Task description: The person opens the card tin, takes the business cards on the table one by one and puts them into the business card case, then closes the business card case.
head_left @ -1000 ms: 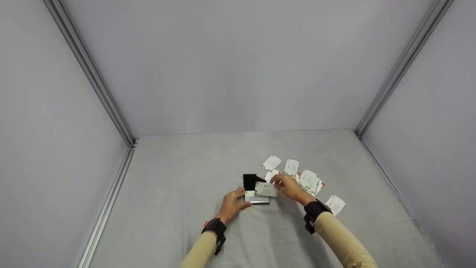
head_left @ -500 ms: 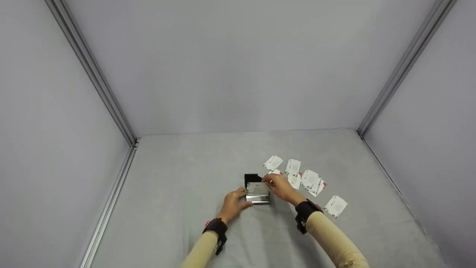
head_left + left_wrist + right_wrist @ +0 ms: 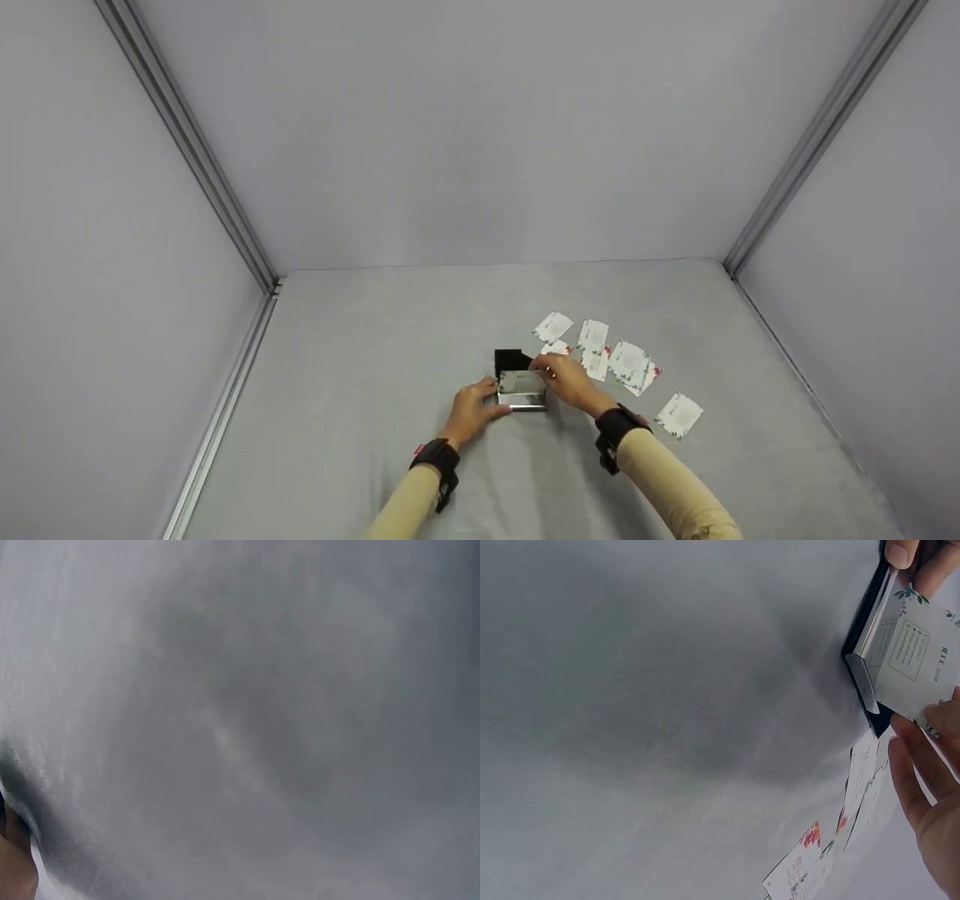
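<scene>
Your left hand (image 3: pixel 471 409) grips the near-left edge of a small metal card case (image 3: pixel 523 395) that lies on the grey worktop (image 3: pixel 360 390), fingers curled round its side; judging by the grip, that hand is there to keep the case from sliding while the other works. The case's black lid (image 3: pixel 510 360) stands open on the far side, tipped up and back, which leaves the tray clear from the right. Your right hand (image 3: pixel 570 382) pinches a white card (image 3: pixel 915 660) by its right edge between thumb and fingers (image 3: pixel 913 787) and holds it flat over the tray, about square with it. From the right wrist view the card lies with its printed face up, a leaf sprig at one corner and a green-framed text block in the middle. The case's long axis runs left to right across your view, and the card's long side appears to run the same way, so the two shapes match. The case sits near the middle of the worktop, just in front of you. A loose scatter of similar cards (image 3: pixel 626 360) lies just beyond and to the right of your right hand, some overlapping, and one more card (image 3: pixel 679 414) lies apart nearer to you on the right. The left wrist view shows only grey cloth and a sliver of skin at its lower-left corner.
</scene>
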